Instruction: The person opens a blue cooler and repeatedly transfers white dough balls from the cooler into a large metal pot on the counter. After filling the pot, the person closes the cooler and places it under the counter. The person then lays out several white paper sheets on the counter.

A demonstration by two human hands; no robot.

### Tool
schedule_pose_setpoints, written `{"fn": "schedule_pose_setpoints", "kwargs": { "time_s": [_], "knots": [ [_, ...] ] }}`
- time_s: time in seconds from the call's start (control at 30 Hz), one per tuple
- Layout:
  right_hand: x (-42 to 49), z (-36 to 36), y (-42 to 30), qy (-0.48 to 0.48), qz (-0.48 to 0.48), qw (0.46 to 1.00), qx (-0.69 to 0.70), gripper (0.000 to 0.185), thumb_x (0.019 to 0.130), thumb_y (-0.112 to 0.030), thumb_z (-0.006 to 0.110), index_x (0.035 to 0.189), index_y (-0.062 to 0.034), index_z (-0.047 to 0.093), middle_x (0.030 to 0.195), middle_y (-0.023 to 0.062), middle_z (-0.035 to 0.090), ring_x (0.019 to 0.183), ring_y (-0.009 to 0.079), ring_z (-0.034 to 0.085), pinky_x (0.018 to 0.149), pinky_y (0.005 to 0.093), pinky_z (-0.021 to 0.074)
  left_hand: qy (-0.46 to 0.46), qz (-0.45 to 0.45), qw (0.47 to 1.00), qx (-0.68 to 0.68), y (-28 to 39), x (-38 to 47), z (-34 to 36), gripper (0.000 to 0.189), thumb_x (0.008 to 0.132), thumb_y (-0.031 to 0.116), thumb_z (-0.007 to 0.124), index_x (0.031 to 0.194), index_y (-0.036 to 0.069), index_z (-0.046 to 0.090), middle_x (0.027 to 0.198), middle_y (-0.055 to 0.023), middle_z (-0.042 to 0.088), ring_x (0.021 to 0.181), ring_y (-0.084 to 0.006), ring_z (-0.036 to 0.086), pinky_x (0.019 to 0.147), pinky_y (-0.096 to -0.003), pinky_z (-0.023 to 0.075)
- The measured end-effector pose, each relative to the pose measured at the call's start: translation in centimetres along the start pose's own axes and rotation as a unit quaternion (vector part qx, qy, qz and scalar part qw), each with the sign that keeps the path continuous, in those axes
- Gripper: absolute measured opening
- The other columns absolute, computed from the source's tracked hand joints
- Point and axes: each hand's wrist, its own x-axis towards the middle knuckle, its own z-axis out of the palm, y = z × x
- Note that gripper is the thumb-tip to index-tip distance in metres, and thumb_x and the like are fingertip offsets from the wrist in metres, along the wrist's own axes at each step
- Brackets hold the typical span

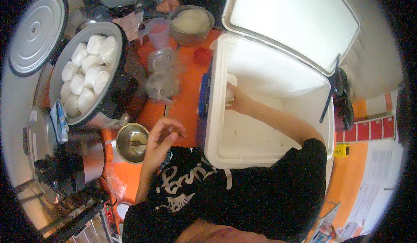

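Note:
My right hand (237,99) reaches down into a white cooler box (215,129) with its lid (290,18) raised. Its fingers are around a white rounded bundle (232,79), close to the box's left wall; part of the bundle is hidden by the hand. My left hand (164,137) hovers over the orange table with curled, parted fingers and nothing seen in it. Just left of it is a metal bowl (125,145) with a fork and some pale liquid inside. Farther left, a large round pot (119,44) is filled with several similar white bundles (87,65).
A round metal lid (35,31) stands at the far left. Clear plastic bags (163,80), a plastic measuring jug (159,31) and a bowl of pale food (192,36) occupy the orange table (187,119). Another person's hand (167,6) is at the back.

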Motion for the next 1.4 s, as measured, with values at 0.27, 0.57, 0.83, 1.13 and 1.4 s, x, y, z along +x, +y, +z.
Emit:
{"fn": "schedule_pose_setpoints", "kwargs": {
  "time_s": [0.27,0.57,0.83,1.13,1.4],
  "knots": [
    [-0.4,1.4,-1.7,-0.052,0.075,0.959,0.267,0.061,0.088,-0.040,0.062,0.138,-0.0132,0.041,0.136,0.0087,0.048,0.127,0.0259,0.046,0.107,0.0520,0.0373,0.102,0.042,0.994,0.010,-0.4,0.0,-0.3,0.012,0.094,0.013,0.056,0.103,0.005,0.055,0.091,-0.0048,0.059,0.086,-0.0154,0.058,0.078,-0.0293,0.0465],
    [-5.1,-1.8,-5.5,-0.032,-0.040,0.997,0.053,0.067,0.084,-0.040,0.062,0.138,-0.0084,0.038,0.139,0.0139,0.045,0.128,0.0336,0.043,0.113,0.0539,0.0262,0.070,0.070,0.995,0.015,-0.2,0.7,0.1,0.015,0.093,0.013,0.058,0.106,0.007,0.054,0.098,-0.0045,0.059,0.092,-0.0158,0.058,0.082,-0.0302,0.0458],
    [-16.6,8.4,-19.3,-0.005,-0.296,0.890,-0.347,0.112,0.049,-0.047,0.083,0.140,-0.0052,0.033,0.137,0.0161,0.041,0.129,0.0328,0.043,0.106,0.0425,0.0403,-0.030,0.219,0.975,0.037,4.2,4.2,3.5,0.120,0.053,0.032,0.091,0.146,0.008,0.020,0.151,-0.0162,0.019,0.142,-0.0327,0.022,0.113,-0.0432,0.0250],
    [-14.1,18.6,-20.5,-0.089,-0.312,0.882,-0.343,0.066,0.081,-0.024,0.073,0.136,-0.0082,0.040,0.139,0.0135,0.037,0.128,0.0233,0.042,0.096,0.0431,0.0469,0.035,0.224,0.947,-0.227,3.4,4.7,2.2,0.116,0.062,0.062,0.073,0.148,0.010,0.015,0.145,-0.0148,0.034,0.135,-0.0339,0.034,0.110,-0.0481,0.0312],
    [1.4,-0.5,-4.6,-0.107,-0.086,0.599,-0.789,0.035,0.076,-0.032,0.068,0.094,-0.0017,0.068,0.103,0.0204,0.066,0.094,0.0382,0.063,0.081,0.0490,0.0512,0.246,0.040,0.909,-0.335,-2.9,-2.2,-5.4,0.110,0.070,0.071,0.063,0.149,0.011,0.016,0.148,-0.0145,0.032,0.137,-0.0344,0.033,0.111,-0.0497,0.0309]
  ]
}}
